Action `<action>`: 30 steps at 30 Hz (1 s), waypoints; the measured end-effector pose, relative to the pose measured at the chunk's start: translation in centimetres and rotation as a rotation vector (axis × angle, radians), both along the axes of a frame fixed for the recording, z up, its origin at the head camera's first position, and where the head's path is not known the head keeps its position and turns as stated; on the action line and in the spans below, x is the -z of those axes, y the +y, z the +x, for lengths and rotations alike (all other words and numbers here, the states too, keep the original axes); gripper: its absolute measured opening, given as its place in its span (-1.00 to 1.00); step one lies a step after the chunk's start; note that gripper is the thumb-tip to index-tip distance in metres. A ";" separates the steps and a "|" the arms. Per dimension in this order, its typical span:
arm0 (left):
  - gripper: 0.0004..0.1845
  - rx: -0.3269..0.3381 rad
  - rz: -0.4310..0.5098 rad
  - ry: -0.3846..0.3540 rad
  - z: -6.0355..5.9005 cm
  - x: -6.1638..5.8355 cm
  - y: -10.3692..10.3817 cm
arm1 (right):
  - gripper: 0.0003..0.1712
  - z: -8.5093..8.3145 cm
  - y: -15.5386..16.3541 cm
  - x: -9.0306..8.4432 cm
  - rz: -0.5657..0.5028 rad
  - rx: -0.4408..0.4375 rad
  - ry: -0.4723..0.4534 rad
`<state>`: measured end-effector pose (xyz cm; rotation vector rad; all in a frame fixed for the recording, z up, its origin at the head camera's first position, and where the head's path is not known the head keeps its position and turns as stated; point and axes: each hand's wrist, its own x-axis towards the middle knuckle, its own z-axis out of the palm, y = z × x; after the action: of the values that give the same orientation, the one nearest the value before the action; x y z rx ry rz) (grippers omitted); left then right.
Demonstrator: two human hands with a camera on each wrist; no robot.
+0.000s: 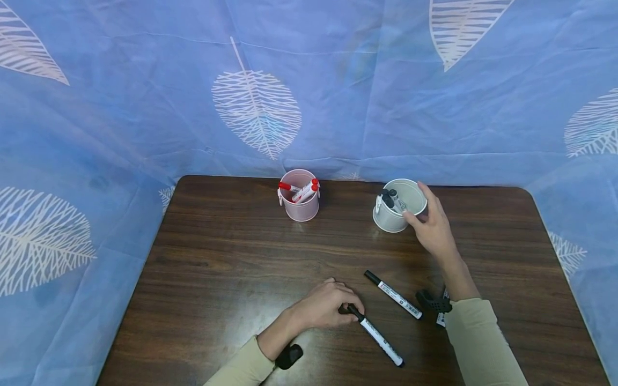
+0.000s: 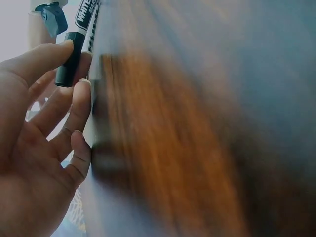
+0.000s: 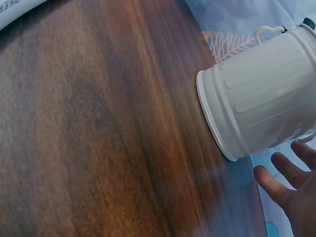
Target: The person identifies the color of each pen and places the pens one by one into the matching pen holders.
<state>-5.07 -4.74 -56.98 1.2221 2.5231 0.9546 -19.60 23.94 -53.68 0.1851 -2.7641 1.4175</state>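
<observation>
The black-capped marker [image 1: 375, 335] lies flat on the dark wooden surface [image 1: 217, 257] near the front edge, its cap end under the fingertips of the left hand [image 1: 324, 305] and its white barrel running away to the right and toward the person. The left wrist view shows the thumb and fingers [image 2: 74, 106] pinching the black cap of this marker [image 2: 74, 49], so the left hand is grasping it at that end while the rest of the barrel rests on the surface.

A second black-capped marker [image 1: 393, 295] lies loose just to the right of the first, roughly parallel to it, between the two forearms and touched by neither hand.

The right hand [image 1: 432, 225] is well apart from both markers, up at the white cup [image 1: 399, 205] near the back of the surface. Its fingers are spread and relaxed around the cup's right side and rim; in the right wrist view the fingers [image 3: 291, 173] hover just beside the cup's wall [image 3: 261, 103], released rather than closed round it.

The white cup stands upright and holds two dark-capped markers [image 1: 392, 199] leaning against its left inner wall. To its left, well apart, stands a pink cup [image 1: 300, 203], also upright, holding several red-capped markers [image 1: 304, 190] that lean across its opening.

A blue leaf-patterned cloth [image 1: 256, 107] hangs behind and around the surface.
</observation>
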 end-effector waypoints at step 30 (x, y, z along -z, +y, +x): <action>-0.87 -0.151 0.380 -0.237 -2.1 -0.4 -1.6 | -0.08 0.0 -0.1 -0.1 0.006 0.001 -0.017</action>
<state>-7.16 -6.33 -56.62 0.9396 2.3387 1.5709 -19.64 23.88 -53.55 0.1725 -2.7821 1.4172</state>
